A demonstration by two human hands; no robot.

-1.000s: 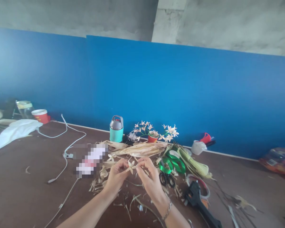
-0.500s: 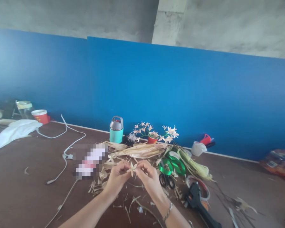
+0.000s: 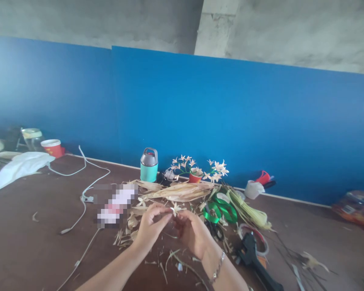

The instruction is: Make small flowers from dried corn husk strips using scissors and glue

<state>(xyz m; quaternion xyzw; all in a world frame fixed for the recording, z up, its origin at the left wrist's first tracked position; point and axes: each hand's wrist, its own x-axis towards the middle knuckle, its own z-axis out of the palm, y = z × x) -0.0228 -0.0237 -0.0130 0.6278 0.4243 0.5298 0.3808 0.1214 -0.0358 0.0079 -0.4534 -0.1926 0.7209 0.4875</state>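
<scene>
Between my two hands, above the middle of the table, is a small cream flower (image 3: 176, 209) with pointed petals, seemingly made of dried husk. My left hand (image 3: 154, 223) pinches a petal tip at the flower's left side between thumb and fingers. From below and to the right, my right hand (image 3: 193, 232) grips the flower's base with curled fingers; part of that grip is hidden. Just behind the hands lies a pile of dried husks (image 3: 182, 192). Black scissors (image 3: 217, 231) and a roll of green ribbon (image 3: 214, 213) lie to the right of my right hand.
Potted husk flowers (image 3: 195, 175) and a turquoise flask (image 3: 149, 165) stand at the back. A black glue gun (image 3: 251, 252), a tape roll (image 3: 263, 245) and a bundle of pale green stalks (image 3: 251, 210) lie right. White cables (image 3: 84, 190) run across the left. Scraps litter the front.
My right hand has turned and dropped slightly, now holding the flower from below. The flower has shifted a little right and up, and my left hand has followed it.
</scene>
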